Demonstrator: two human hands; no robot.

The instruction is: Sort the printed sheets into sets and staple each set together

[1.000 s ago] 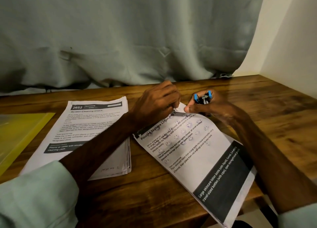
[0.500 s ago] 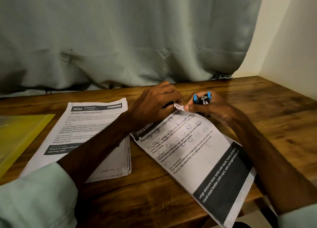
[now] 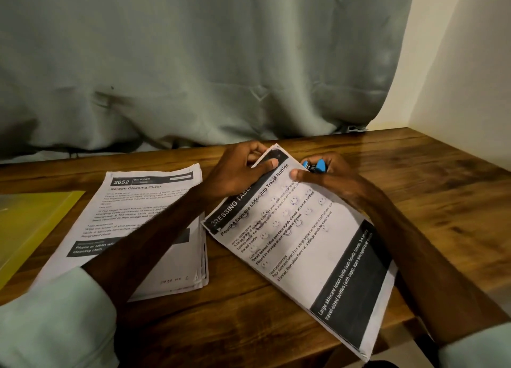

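A set of printed sheets (image 3: 309, 246) headed "Pouring Skincare Lotion into Travel Bottles" lies slanted on the wooden table (image 3: 414, 179), its near end hanging over the front edge. My left hand (image 3: 237, 171) pinches the set's far top corner, thumb on top. My right hand (image 3: 329, 177) grips a small blue and black stapler (image 3: 315, 165) beside that corner, with its thumb resting on the top sheet. A second stack of sheets (image 3: 143, 218) headed "Screen Cleaning Check" lies to the left, partly under my left forearm.
A yellow plastic folder (image 3: 30, 224) lies at the table's left edge. A grey-green curtain (image 3: 193, 63) hangs along the back of the table. A pale wall (image 3: 470, 77) closes the right side.
The set's top corner, folded small between my fingers before, now lies flat and pinched by my left thumb. The stapler has drawn back to the right of the corner.
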